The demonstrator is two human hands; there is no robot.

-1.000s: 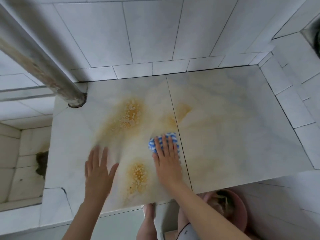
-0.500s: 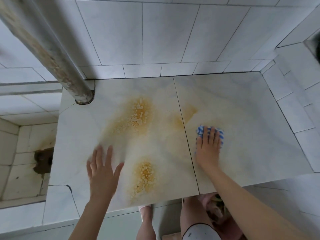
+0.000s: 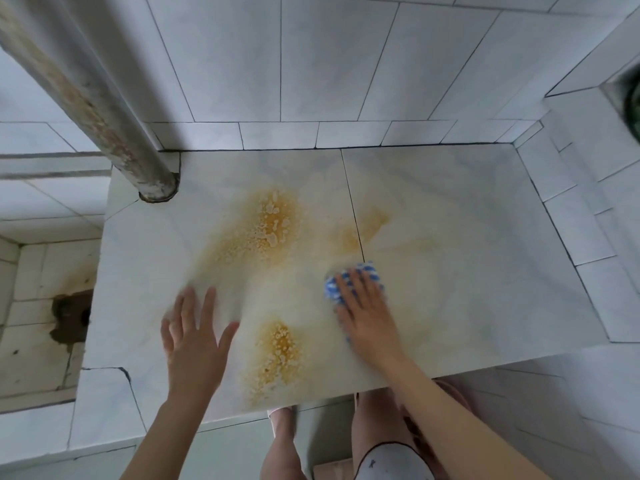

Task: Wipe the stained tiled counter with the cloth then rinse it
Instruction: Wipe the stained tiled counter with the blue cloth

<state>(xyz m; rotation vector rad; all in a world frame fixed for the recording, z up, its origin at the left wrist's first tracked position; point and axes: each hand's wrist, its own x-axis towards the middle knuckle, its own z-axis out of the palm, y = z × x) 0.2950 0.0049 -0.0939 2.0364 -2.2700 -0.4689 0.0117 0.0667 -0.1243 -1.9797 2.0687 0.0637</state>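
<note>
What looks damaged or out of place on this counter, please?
Two crusty orange stains mar the tiled counter: one near the pipe, one by the front edge. A crack crosses the front left corner tile, and a dark hole breaks the lower tiles left.

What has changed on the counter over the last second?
The right hand swept the cloth rightward past the tile seam, then back left onto it, pressing flat throughout. The left hand stayed flat on the counter, and both orange stains remain.
</note>
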